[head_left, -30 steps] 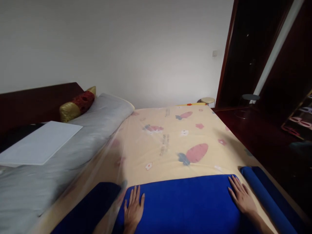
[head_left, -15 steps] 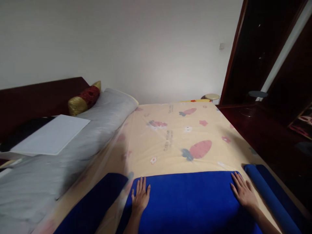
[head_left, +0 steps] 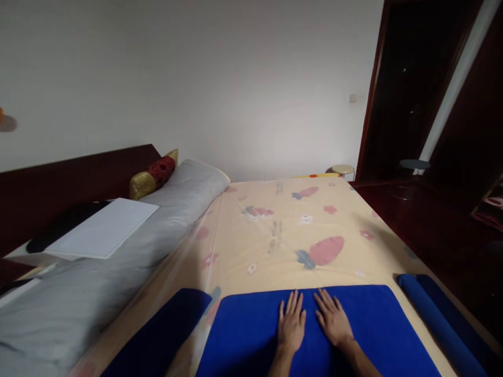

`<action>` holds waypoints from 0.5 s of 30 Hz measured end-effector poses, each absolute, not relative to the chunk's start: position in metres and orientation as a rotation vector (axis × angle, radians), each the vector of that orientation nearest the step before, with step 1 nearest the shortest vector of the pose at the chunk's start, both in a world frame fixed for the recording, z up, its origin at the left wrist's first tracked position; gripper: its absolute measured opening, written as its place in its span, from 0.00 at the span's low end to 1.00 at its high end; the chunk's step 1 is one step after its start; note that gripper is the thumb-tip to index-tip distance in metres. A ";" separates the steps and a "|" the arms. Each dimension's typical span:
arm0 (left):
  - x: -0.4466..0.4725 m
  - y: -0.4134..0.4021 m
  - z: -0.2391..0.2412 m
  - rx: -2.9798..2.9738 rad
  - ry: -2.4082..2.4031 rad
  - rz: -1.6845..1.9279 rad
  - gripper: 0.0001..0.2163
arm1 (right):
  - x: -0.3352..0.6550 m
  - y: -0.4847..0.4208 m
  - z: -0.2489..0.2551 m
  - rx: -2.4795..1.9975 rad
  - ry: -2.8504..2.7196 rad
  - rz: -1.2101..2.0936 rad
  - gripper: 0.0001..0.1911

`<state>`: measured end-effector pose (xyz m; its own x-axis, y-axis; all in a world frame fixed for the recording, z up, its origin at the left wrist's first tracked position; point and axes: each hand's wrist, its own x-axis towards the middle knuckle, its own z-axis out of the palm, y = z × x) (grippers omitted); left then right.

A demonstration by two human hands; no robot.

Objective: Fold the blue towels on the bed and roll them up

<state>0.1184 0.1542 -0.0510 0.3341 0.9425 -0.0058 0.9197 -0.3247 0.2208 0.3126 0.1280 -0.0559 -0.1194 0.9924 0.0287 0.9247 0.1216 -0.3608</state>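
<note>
While palms-down and side by side, left hand (head_left: 291, 329) and right hand (head_left: 335, 325) rest with fingers spread, gripping nothing, on blue pad (head_left: 243, 335) at near edge of bed (head_left: 271, 235).

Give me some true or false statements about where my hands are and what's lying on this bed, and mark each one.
1. The left hand and right hand lie flat, side by side, on the flat blue mat. True.
2. The right hand grips the rolled blue cloth. False: the roll lies untouched near the bed's right edge.
3. A red and gold bolster rests against the dark headboard. True.
4. The bed sheet is plain white. False: it is pale yellow with red printed shapes.
5. A flat white board lies on the grey bedding. True.
</note>
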 end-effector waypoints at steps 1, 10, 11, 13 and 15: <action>0.097 0.160 -0.049 2.386 1.786 0.165 0.25 | 0.337 0.127 -0.059 -1.961 -2.088 0.319 0.31; -0.086 0.185 -0.050 1.964 2.601 0.126 0.28 | 0.506 0.091 -0.092 -2.298 -1.819 -0.077 0.39; -0.086 0.184 -0.052 1.985 2.606 0.131 0.28 | 0.505 0.091 -0.093 -2.305 -1.820 -0.086 0.39; -0.084 0.183 -0.055 2.001 2.617 0.118 0.29 | 0.500 0.092 -0.094 -2.317 -1.826 -0.083 0.38; -0.084 0.185 -0.056 1.988 2.605 0.071 0.29 | 0.498 0.093 -0.094 -2.333 -1.825 -0.071 0.38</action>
<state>-0.0842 0.1854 -0.0555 -0.2585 0.9566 0.1343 0.9625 0.2669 -0.0480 0.4982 0.0930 -0.0943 0.2460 0.9581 0.1467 0.9666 -0.2313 -0.1104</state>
